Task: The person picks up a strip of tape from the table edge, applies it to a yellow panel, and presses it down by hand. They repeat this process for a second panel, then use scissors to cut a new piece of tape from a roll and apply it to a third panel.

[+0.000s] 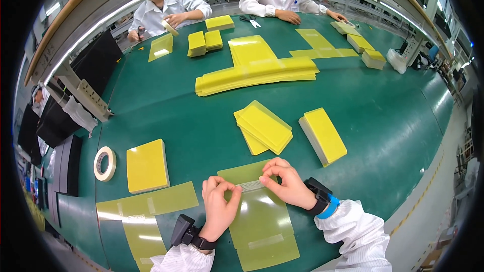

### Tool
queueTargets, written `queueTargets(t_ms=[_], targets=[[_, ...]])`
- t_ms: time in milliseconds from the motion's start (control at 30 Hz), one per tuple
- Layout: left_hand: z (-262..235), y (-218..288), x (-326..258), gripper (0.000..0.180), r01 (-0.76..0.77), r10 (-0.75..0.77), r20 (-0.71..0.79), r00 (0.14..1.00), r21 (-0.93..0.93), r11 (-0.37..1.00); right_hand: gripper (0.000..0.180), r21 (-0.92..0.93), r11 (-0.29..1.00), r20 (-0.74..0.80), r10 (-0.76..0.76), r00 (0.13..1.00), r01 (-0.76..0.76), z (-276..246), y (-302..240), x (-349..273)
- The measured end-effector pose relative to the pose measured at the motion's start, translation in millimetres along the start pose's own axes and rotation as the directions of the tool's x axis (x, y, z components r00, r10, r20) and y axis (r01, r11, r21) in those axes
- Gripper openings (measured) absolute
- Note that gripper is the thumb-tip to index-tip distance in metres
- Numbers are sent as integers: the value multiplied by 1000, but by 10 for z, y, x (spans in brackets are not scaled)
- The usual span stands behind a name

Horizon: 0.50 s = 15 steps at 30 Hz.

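Right in front of me lies a row of translucent yellow sheets (262, 211), joined end to end with clear tape. Across its upper seam runs a strip of tape (252, 186). My left hand (220, 207) pinches the strip's left end between thumb and fingers. At the other end, my right hand (286, 183) has its thumb and index finger closed on the tape. To the left, a T-shaped piece of taped yellow sheets (179, 197) lies flat on the green table (363, 136).
A tape roll (105, 163) lies left of a square yellow stack (147, 166). Beyond my hands are loose yellow cards (264, 126) and a thick stack (322, 136). Farther back sits a pile of T-shaped pieces (254, 73). Two people in white coats work across the table.
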<state>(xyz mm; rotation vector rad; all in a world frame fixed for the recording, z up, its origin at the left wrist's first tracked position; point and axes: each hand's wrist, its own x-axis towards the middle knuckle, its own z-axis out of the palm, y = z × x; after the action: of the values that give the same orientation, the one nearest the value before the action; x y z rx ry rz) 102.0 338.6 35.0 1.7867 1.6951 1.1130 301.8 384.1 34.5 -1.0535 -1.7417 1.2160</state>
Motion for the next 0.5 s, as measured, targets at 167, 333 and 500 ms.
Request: queueTargets(t_ms=[167,333,500], targets=[[67,-54,-24,13,-15,12,28,1000,116,993,16,-417,906,-63,-99,993,64,46,25,-47],[89,-78,-37,10,-22,16,37,999,150,988,14,-463,884,-63,-96,993,57,82,57,-58],[90,-96,-43,9,-34,27,44,999,151,988,13,-478,876,-64,-105,992,62,106,62,-62]])
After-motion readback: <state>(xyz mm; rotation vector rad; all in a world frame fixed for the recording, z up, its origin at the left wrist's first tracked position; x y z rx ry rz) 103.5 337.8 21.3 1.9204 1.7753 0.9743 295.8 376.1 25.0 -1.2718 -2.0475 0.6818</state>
